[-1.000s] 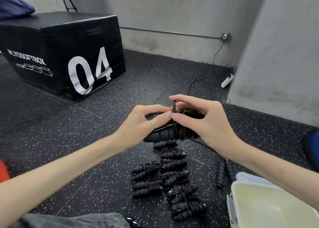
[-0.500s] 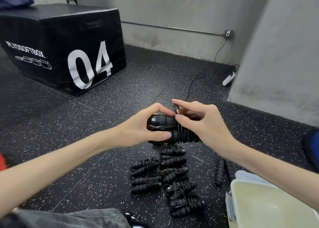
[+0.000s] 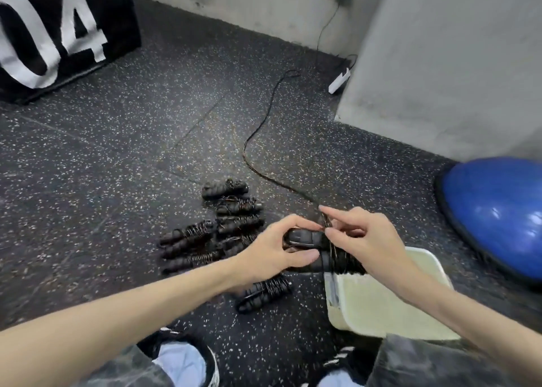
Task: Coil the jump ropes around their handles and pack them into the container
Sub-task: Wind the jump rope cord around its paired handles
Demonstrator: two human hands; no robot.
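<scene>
The person's left hand (image 3: 274, 253) holds a pair of black foam jump rope handles (image 3: 311, 250); its grip is curled round the left end of them, thumb under and fingers on top; the right hand (image 3: 366, 240) pinches the thin black rope (image 3: 326, 224) between thumb and first finger, right beside the handles; some rope is wound round the handles already, and the loose black rope tail (image 3: 258, 140) runs away across the dark speckled floor (image 3: 117, 140) toward the wall; the handles are up in the air, just above the near left edge of the pale cream plastic container (image 3: 381, 304), which sits on the floor by the person's right knee; a bunch of wound-up black jump ropes (image 3: 217, 234) lies on the floor just left of the hands, partly hidden by the left wrist; a shiny blue half ball (image 3: 498, 210) sits to the right; a big black box with a white "04" (image 3: 58, 29) is at the far left; a white power strip (image 3: 339, 80) lies by the grey wall.
</scene>
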